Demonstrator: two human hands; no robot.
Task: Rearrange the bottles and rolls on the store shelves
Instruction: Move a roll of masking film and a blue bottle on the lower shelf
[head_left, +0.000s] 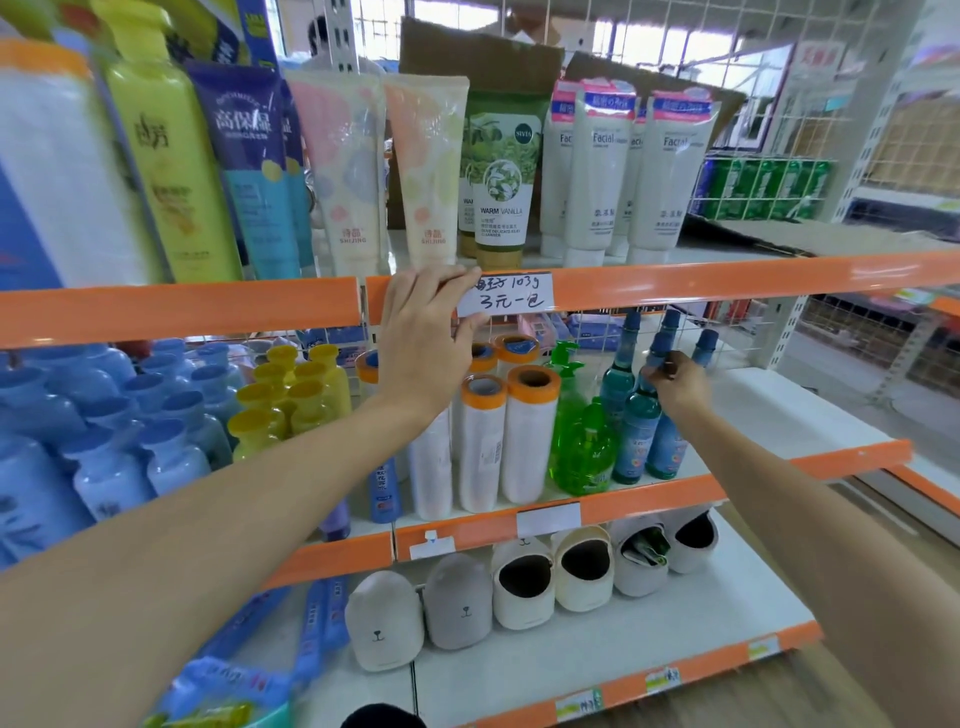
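On the middle shelf stand several white rolls with orange ends (530, 436), a green pump bottle (582, 447) and several tall teal bottles with blue caps (636, 436). My right hand (675, 384) grips the neck of one teal bottle, just below its cap. My left hand (426, 338) holds the orange front rail of the upper shelf (208, 312), fingers over its top edge and thumb beneath, beside a white handwritten price tag (506, 296). Some rolls are hidden behind my left hand.
Upright tubes and bottles (498, 176) line the upper shelf. Blue bottles (104, 431) and yellow bottles (291, 395) crowd the middle shelf's left side. Small rounded bins (524, 582) sit on the lower shelf. Bare white shelf (769, 410) lies to the right of the teal bottles.
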